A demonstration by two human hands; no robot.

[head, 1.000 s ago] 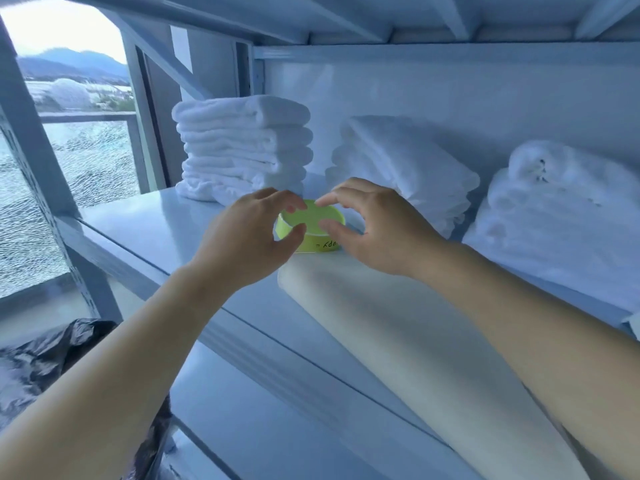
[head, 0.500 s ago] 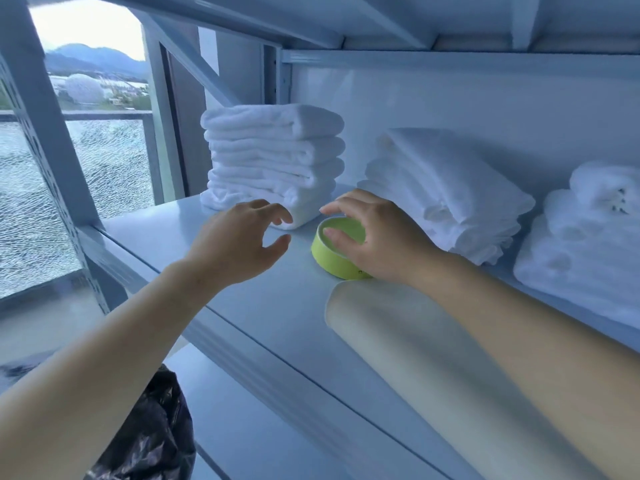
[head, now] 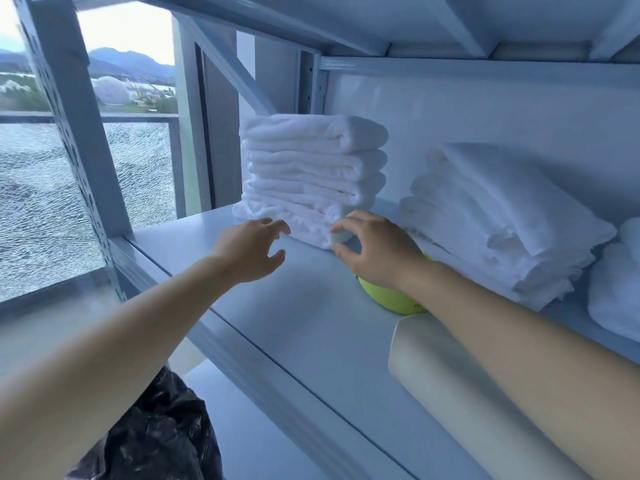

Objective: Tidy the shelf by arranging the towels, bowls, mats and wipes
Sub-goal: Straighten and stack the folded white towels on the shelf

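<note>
**Shelf tidy: both hands up by the towels, bowl tucked under the right one**

The left grip (head: 249, 251) hovers over the shelf (head: 304, 341) with its fingers loosely curled and spread, and it's got nothing in it. Just past its fingertips is the neat stack of folded white towels (head: 311, 168), close but not touching as far as I can see.

The right grip (head: 381, 252) is beside the left one. Its fingers are curled forward, and the thumb and forefinger tips are right at the near corner of that same stack. The green bowl (head: 391, 299) sits on the shelf directly under its palm and wrist, mostly covered. I honestly can't tell if the grip has hold of the bowl or is just over it.

To the right of the right grip there's a slumped pile of towels (head: 502, 220), and another white heap (head: 616, 292) further out at the frame edge. A cream rolled mat (head: 467, 393) lies under the right forearm, its end just beside the bowl. Below the left forearm, off the shelf, is a black plastic bag (head: 156, 431). Out past the left grip is a window with cracked glass (head: 34, 220).
</note>
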